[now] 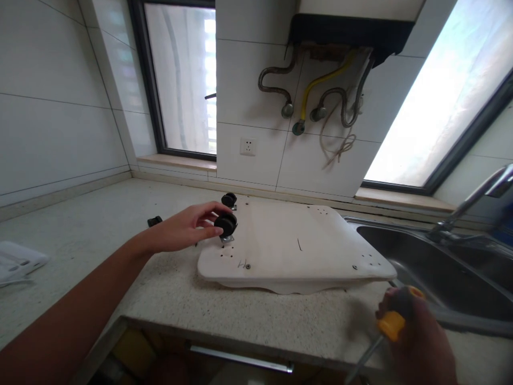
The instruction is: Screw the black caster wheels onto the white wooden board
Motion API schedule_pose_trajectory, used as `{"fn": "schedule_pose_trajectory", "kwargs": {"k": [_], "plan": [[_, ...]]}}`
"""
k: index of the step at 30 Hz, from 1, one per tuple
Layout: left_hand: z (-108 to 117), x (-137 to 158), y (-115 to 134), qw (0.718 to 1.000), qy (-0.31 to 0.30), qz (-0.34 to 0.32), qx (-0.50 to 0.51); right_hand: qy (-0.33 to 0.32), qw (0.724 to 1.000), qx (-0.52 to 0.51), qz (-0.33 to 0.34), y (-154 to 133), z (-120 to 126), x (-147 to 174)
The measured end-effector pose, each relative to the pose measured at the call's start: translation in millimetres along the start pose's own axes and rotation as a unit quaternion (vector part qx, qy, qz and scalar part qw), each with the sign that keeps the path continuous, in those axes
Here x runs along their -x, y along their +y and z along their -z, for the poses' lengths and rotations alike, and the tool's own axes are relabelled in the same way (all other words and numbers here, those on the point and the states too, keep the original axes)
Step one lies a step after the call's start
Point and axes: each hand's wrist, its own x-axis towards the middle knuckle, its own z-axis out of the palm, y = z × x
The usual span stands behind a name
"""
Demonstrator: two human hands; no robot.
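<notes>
In the head view my left hand pinches a black caster wheel with a metal mounting plate, close above a group of screw holes at the near left corner of a white board. A second black caster stands at the board's far left corner. The board lies flat on the counter, with screw holes at its right corners too. At the lower right my right hand, blurred, is closed round a screwdriver with a yellow and dark handle, its shaft pointing down to the left.
A speckled stone counter runs under the board. To the right is a steel sink with a faucet. Another black caster-like piece lies behind my left wrist. A white object sits far left; a drawer handle shows below.
</notes>
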Motion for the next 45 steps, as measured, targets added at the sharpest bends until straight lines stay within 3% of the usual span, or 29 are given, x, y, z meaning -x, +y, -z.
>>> {"fn": "schedule_pose_trajectory", "kwargs": {"k": [3, 7, 10, 12, 15, 17, 21, 25, 31, 36, 45], "plan": [[-1, 1, -6, 0.998, -0.054, 0.01, 0.009, -0.023, 0.997, -0.075, 0.009, -29, -38, -7], [1, 2, -10, 0.995, -0.082, 0.053, 0.018, -0.103, 0.984, -0.129, 0.063, -74, -114, -14], [3, 7, -4, 0.994, -0.076, 0.071, -0.038, -0.194, 0.961, -0.075, 0.18, -104, -170, -13], [2, 9, 2, 0.991, -0.071, 0.079, -0.08, -0.27, 0.927, -0.007, 0.26, -118, -200, -10], [-2, 12, 12, 0.986, -0.056, 0.084, -0.133, -0.26, 0.883, 0.059, 0.387, -130, -231, -4], [-6, 13, 17, 0.982, -0.041, 0.073, -0.17, -0.239, 0.866, 0.061, 0.436, -133, -244, -1], [-13, 14, 19, 0.971, -0.044, 0.04, -0.231, -0.231, 0.867, 0.045, 0.439, -131, -252, 0], [-19, 13, 19, 0.965, -0.042, 0.028, -0.256, -0.225, 0.866, 0.073, 0.44, -130, -244, 1], [-27, 8, 20, 0.961, -0.023, 0.035, -0.272, -0.283, 0.847, 0.161, 0.419, -128, -232, 8], [-36, 4, 20, 0.95, -0.002, 0.061, -0.305, -0.319, 0.84, 0.146, 0.414, -121, -237, 6], [-23, 8, 18, 0.965, -0.033, 0.038, -0.258, -0.298, 0.83, 0.17, 0.44, -118, -238, 5]]}}
